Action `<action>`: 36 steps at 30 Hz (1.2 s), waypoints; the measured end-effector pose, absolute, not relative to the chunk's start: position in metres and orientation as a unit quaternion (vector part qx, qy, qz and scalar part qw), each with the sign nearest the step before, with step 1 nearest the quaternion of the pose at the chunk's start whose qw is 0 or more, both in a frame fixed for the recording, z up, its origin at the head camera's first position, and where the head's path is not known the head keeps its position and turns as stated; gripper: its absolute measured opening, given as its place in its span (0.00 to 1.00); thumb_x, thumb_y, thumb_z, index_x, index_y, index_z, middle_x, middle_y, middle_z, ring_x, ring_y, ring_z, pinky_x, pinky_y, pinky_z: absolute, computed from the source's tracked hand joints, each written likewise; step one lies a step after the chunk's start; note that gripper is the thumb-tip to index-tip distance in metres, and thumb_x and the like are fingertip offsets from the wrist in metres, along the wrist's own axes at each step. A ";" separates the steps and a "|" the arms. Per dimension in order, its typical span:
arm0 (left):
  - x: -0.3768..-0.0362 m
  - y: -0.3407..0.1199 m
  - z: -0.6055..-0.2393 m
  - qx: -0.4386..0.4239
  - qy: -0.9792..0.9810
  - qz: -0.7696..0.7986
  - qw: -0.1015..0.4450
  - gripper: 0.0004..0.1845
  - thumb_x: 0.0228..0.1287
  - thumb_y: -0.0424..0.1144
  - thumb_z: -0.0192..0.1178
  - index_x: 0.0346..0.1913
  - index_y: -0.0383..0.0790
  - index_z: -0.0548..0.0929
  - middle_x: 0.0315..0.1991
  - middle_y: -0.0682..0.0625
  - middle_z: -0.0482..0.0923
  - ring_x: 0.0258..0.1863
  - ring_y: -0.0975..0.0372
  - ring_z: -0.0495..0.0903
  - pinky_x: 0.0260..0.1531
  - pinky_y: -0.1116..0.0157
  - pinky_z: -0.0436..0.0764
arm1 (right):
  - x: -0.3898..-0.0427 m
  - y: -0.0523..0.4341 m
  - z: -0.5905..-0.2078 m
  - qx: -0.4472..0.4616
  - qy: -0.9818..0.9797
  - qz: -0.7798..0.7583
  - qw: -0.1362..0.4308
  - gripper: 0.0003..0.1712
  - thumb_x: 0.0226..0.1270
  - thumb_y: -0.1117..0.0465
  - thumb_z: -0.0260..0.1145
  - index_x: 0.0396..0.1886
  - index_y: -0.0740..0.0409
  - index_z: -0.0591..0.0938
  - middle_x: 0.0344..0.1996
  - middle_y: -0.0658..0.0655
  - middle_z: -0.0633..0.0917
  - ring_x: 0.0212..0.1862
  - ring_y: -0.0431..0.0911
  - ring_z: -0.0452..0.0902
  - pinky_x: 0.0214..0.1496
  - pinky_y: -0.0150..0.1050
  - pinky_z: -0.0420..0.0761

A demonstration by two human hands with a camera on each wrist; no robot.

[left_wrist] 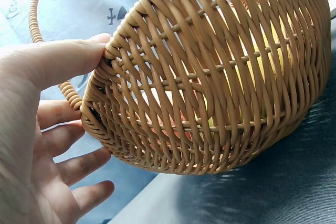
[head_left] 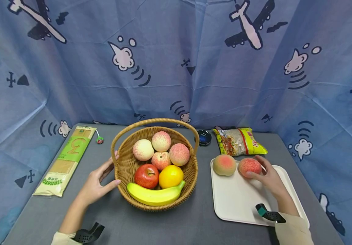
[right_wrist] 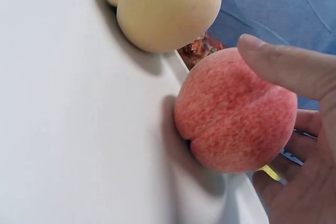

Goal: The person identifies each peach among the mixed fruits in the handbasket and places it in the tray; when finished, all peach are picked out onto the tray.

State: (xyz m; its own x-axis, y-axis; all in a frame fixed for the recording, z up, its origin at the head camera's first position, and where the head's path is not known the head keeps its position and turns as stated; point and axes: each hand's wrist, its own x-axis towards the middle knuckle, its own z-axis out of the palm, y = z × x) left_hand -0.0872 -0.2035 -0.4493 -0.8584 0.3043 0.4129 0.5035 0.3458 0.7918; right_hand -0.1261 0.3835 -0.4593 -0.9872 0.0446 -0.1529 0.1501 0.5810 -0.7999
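Red peach (head_left: pixel 249 166) in R grip (head_left: pixel 270 181) | wht tray (head_left: pixel 237 199) | gry tbl (head_left: pixel 151 226) | blu curtain (head_left: pixel 160 85)

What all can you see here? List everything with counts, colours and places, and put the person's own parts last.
Curtain: one, blue patterned, behind
Table: one, grey, below
Basket: one, brown, centre
Pinkish peaches: four, cream to pink-red, basket's far half
Apple: one, red, basket
Round fruit: one, orange-yellow, beside apple
Banana: one, yellow, basket front
Tray: one, white, right
Tan peach: one, tan-orange, on tray
Red peach: one, red, beside tan peach
Tuna tin: one, dark, behind basket's right
Bright packet: one, yellow-red, behind tray
Long packet: one, green-cream, left
Lollipop: one, red-green, beside long packet
Wrist devices: two, black, wrists
Sleeves: two, cream, forearms
Left hand: one, bare, at basket rim
Right hand: one, bare, holding red peach
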 end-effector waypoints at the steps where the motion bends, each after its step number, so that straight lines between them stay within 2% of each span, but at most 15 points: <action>1: -0.087 -0.204 -0.449 -0.248 -0.815 -0.515 0.096 0.40 0.52 0.24 0.65 0.69 0.31 0.62 0.67 0.32 0.62 0.65 0.78 0.61 0.62 0.79 0.66 | -0.125 0.382 -0.457 0.054 0.888 -0.453 0.054 0.57 0.59 0.51 0.70 0.76 0.60 0.43 0.73 0.71 0.48 0.72 0.69 0.42 0.70 0.67 0.50; 5: -0.088 -0.203 -0.449 -0.247 -0.813 -0.518 0.100 0.40 0.51 0.23 0.65 0.69 0.32 0.63 0.67 0.31 0.62 0.65 0.77 0.62 0.63 0.78 0.66 | -0.122 0.377 -0.446 0.038 0.890 -0.453 0.023 0.56 0.59 0.54 0.70 0.75 0.62 0.44 0.73 0.72 0.48 0.72 0.69 0.41 0.72 0.65 0.47; 8: -0.088 -0.203 -0.449 -0.249 -0.811 -0.520 0.104 0.40 0.51 0.23 0.65 0.69 0.33 0.63 0.67 0.31 0.63 0.64 0.77 0.63 0.62 0.78 0.67 | -0.119 0.374 -0.439 0.010 0.895 -0.446 -0.013 0.53 0.61 0.56 0.68 0.75 0.64 0.46 0.72 0.72 0.50 0.72 0.67 0.41 0.78 0.38 0.47; 10: -0.088 -0.203 -0.449 -0.250 -0.811 -0.519 0.103 0.40 0.52 0.23 0.65 0.70 0.33 0.63 0.67 0.30 0.62 0.65 0.77 0.62 0.63 0.78 0.66 | -0.117 0.371 -0.434 -0.008 0.896 -0.442 -0.034 0.51 0.62 0.58 0.68 0.75 0.64 0.46 0.72 0.71 0.51 0.72 0.66 0.42 0.72 0.18 0.46; 12: -0.088 -0.203 -0.449 -0.251 -0.810 -0.519 0.104 0.40 0.52 0.23 0.65 0.69 0.32 0.63 0.66 0.30 0.62 0.65 0.77 0.62 0.63 0.78 0.66 | -0.115 0.366 -0.429 -0.025 0.897 -0.438 -0.054 0.50 0.62 0.60 0.67 0.75 0.62 0.47 0.73 0.70 0.52 0.73 0.63 0.43 0.61 0.06 0.45; 16: -0.088 -0.203 -0.449 -0.251 -0.812 -0.517 0.104 0.40 0.51 0.23 0.65 0.69 0.32 0.63 0.66 0.30 0.63 0.64 0.77 0.63 0.63 0.78 0.67 | -0.111 0.351 -0.416 -0.065 0.889 -0.444 -0.088 0.49 0.59 0.67 0.68 0.75 0.60 0.52 0.72 0.68 0.56 0.75 0.43 0.47 0.61 0.07 0.49; 20: -0.087 -0.203 -0.448 -0.250 -0.815 -0.513 0.104 0.40 0.52 0.24 0.66 0.69 0.31 0.62 0.66 0.30 0.63 0.64 0.77 0.63 0.62 0.78 0.67 | -0.105 0.330 -0.399 -0.109 0.878 -0.453 -0.112 0.47 0.55 0.72 0.70 0.73 0.60 0.57 0.70 0.63 0.61 0.68 0.26 0.53 0.64 0.10 0.54; 24: -0.087 -0.202 -0.446 -0.249 -0.815 -0.514 0.103 0.40 0.51 0.24 0.66 0.69 0.31 0.62 0.66 0.30 0.63 0.64 0.77 0.63 0.62 0.78 0.67 | -0.097 0.307 -0.384 -0.152 0.866 -0.463 -0.110 0.46 0.53 0.74 0.70 0.71 0.59 0.61 0.69 0.58 0.65 0.67 0.25 0.56 0.65 0.13 0.59; 28: -0.087 -0.202 -0.446 -0.245 -0.816 -0.513 0.103 0.40 0.51 0.24 0.66 0.69 0.31 0.62 0.66 0.30 0.63 0.63 0.78 0.63 0.61 0.79 0.67 | -0.092 0.283 -0.371 -0.207 0.853 -0.471 -0.090 0.45 0.52 0.75 0.70 0.70 0.58 0.64 0.67 0.62 0.68 0.67 0.29 0.60 0.65 0.16 0.61; 36: -0.087 -0.202 -0.448 -0.236 -0.817 -0.515 0.106 0.40 0.51 0.24 0.66 0.69 0.34 0.64 0.66 0.31 0.64 0.63 0.79 0.63 0.61 0.80 0.67 | -0.091 0.232 -0.354 -0.285 0.827 -0.485 -0.012 0.44 0.53 0.71 0.71 0.70 0.53 0.64 0.68 0.57 0.68 0.70 0.37 0.60 0.69 0.22 0.60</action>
State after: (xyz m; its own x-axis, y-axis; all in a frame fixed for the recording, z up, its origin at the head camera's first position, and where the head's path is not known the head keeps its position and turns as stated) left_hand -0.0872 -0.2018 -0.4475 -0.8656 0.2767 0.4174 0.4959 0.3582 0.7910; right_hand -0.0907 0.2322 -0.3538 -0.8375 -0.4595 0.2958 -0.4825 0.3677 -0.7950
